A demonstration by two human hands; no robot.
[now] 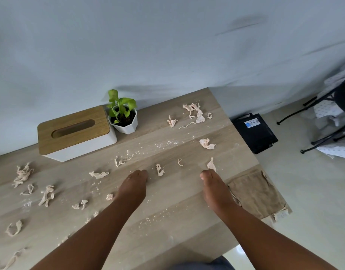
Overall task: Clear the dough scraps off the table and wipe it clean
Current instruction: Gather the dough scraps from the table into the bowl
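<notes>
My right hand (214, 184) hides its own fingertips and part of the cloth (257, 195), while dough scraps (8, 260) run off the frame's left edge.

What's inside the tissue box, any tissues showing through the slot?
None show. The tissue box has its wooden lid on, and the slot looks dark with nothing poking out. Whether tissues lie deeper inside cannot be seen, since the lid covers the rest.
</notes>
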